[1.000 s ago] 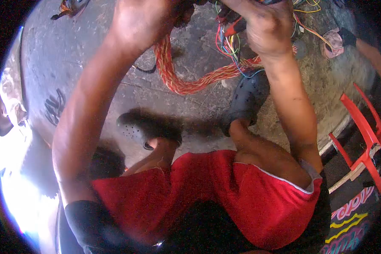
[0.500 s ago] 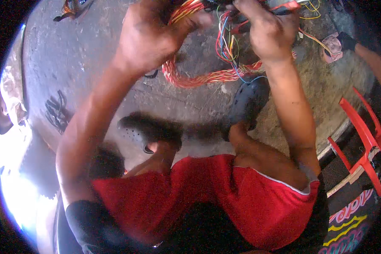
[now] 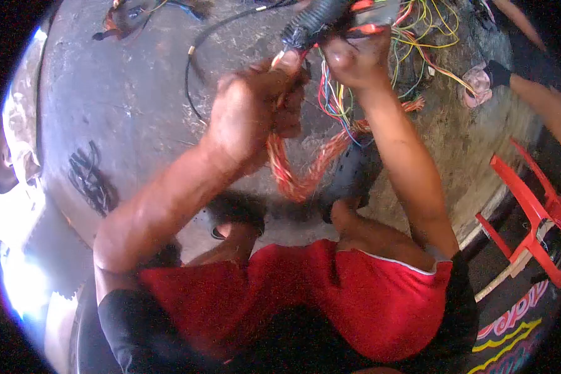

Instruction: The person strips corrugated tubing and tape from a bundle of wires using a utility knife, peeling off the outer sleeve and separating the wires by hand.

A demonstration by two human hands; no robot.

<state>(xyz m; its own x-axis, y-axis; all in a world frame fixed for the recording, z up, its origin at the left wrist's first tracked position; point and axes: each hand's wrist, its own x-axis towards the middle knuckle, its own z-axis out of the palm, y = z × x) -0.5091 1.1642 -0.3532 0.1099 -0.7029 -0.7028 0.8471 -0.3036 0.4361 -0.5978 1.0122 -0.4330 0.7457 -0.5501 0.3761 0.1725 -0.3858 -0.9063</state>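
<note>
My left hand (image 3: pixel 255 106) is closed round the upper part of a red-and-cream twisted wire bundle (image 3: pixel 299 181), just below a black corrugated tube (image 3: pixel 315 23). The bundle hangs from the fist in a loop and runs up to the right. At the tube's right side my right hand (image 3: pixel 358 59) is closed on a red-handled tool (image 3: pixel 369 28), whose far end is cut off by the top edge. Loose thin coloured wires (image 3: pixel 333 93) hang beneath my right hand.
Yellow and green wires (image 3: pixel 439 37) spread at the upper right, near another person's hand (image 3: pixel 478 86). A black cable (image 3: pixel 190 75) curves over the grey floor (image 3: pixel 143 124). Black strips (image 3: pixel 90 177) lie left; a red frame (image 3: pixel 530 212) is at right.
My left hand has moved right and closed on the bundle under the tube. My right hand has shifted slightly left. The bundle's loop hangs lower, and more of the tube and loose wires shows.
</note>
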